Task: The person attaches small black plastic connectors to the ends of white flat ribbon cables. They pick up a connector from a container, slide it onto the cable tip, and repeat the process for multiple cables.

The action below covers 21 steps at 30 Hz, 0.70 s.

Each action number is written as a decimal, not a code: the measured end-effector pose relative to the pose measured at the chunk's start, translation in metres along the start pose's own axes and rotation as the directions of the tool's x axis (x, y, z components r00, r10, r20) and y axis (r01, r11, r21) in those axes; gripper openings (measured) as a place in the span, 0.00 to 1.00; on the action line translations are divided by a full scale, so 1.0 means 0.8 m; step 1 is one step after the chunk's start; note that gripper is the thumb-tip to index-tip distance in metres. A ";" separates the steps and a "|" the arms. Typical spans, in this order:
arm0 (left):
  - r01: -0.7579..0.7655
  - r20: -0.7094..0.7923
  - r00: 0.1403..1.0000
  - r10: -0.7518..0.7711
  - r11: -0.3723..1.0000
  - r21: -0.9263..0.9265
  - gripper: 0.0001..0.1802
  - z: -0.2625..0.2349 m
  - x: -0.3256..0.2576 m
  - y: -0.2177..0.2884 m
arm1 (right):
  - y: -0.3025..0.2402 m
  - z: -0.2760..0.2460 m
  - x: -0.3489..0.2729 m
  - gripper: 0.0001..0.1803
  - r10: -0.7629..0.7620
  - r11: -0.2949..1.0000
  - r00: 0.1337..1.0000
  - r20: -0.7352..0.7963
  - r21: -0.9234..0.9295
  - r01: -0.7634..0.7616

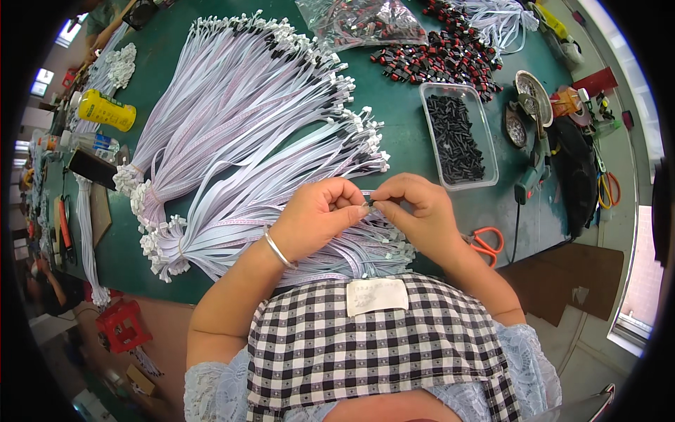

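My left hand [320, 214], a silver bangle on its wrist, is closed in a pinch at the end of a thin white ribbon cable. Fingertip to fingertip with it, my right hand [415, 211] pinches a tiny dark piece [370, 203], mostly hidden by the fingers. Beneath both hands lie loose white ribbon cables [337, 257] with small connectors on their ends. Large tied bundles of ribbon cables [211, 105] spread out to the left and beyond; many carry black sleeves near their white connectors. Right of my hands, a clear plastic box [494, 158] holds short black tubes [455, 133].
A heap of red-and-black connectors [450, 60] and a filled clear bag [362, 24] lie at the back. Orange-handled scissors [486, 243] rest by my right forearm, near a green corded tool [527, 184]. A yellow bottle [105, 110] stands left on the green table [130, 260].
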<state>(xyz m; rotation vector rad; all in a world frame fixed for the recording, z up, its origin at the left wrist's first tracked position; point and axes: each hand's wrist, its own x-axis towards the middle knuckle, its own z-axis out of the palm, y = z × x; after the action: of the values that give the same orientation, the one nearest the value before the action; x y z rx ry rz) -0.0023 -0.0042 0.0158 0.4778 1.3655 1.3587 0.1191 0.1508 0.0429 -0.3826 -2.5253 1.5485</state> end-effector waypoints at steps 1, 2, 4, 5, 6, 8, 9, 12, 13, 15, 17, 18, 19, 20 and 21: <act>0.003 0.000 1.000 -0.003 1.000 0.004 0.05 0.000 0.000 -0.001 | 0.000 0.001 0.000 0.08 -0.022 1.000 1.000 -0.009 0.005 0.022; 0.003 -0.001 1.000 -0.003 1.000 -0.002 0.05 -0.001 0.000 -0.002 | 0.000 0.002 -0.001 0.08 -0.044 0.999 0.999 -0.019 0.010 0.045; 0.002 -0.002 1.000 -0.002 1.000 -0.013 0.05 -0.001 0.001 -0.004 | 0.002 0.003 -0.001 0.08 -0.075 0.997 0.997 -0.034 0.018 0.075; 0.005 -0.002 1.000 -0.005 1.000 -0.009 0.05 -0.001 0.000 -0.003 | 0.004 0.004 -0.001 0.08 -0.083 0.996 0.996 -0.038 0.022 0.083; 0.009 -0.002 1.000 -0.009 1.000 -0.005 0.05 -0.001 0.000 -0.002 | 0.006 0.005 -0.001 0.08 -0.090 0.996 0.995 -0.043 0.027 0.091; 0.012 -0.001 1.000 -0.012 1.000 -0.003 0.05 -0.001 0.000 -0.003 | 0.005 0.005 -0.001 0.08 -0.090 0.996 0.995 -0.041 0.006 0.090; 0.011 -0.001 1.000 -0.011 1.000 -0.005 0.05 -0.001 0.001 -0.004 | 0.005 0.005 -0.001 0.08 -0.091 0.996 0.995 -0.039 -0.004 0.091; 0.015 -0.002 1.000 -0.015 1.000 0.004 0.05 -0.001 0.000 -0.003 | 0.005 0.006 0.000 0.08 -0.123 0.992 0.991 -0.045 -0.033 0.122; 0.018 -0.003 1.000 -0.018 1.000 0.010 0.06 -0.001 0.000 -0.002 | 0.005 0.006 0.000 0.08 -0.130 0.991 0.991 -0.043 -0.046 0.128; 0.009 -0.004 1.000 -0.008 1.000 0.021 0.06 0.000 0.000 -0.002 | 0.006 0.007 -0.001 0.08 -0.143 0.988 0.989 -0.040 -0.071 0.140; 0.008 -0.001 1.000 -0.008 0.999 0.039 0.06 -0.001 0.000 -0.002 | 0.007 0.006 0.000 0.08 -0.177 0.981 0.984 -0.033 -0.086 0.174; 0.011 0.004 1.000 -0.011 0.999 0.052 0.06 -0.001 0.000 0.000 | 0.008 0.005 0.000 0.08 -0.194 0.977 0.981 -0.030 -0.094 0.190; 0.014 0.008 1.000 -0.015 0.998 0.066 0.06 -0.002 0.000 0.000 | 0.008 0.004 0.000 0.08 -0.148 0.985 0.989 -0.003 -0.086 0.147; -0.037 0.025 0.999 0.036 0.998 0.052 0.07 -0.003 -0.001 -0.003 | 0.009 0.002 -0.001 0.08 -0.101 0.992 0.995 0.024 -0.079 0.103; -0.086 0.042 0.996 0.084 0.996 0.037 0.08 -0.004 -0.002 -0.011 | 0.010 0.001 -0.003 0.07 -0.053 0.996 0.997 0.051 -0.073 0.056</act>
<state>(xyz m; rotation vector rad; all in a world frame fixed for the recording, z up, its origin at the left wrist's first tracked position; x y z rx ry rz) -0.0010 -0.0095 0.0078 0.5924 1.3533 1.3864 0.1220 0.1528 0.0355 -0.2856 -2.6131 1.4658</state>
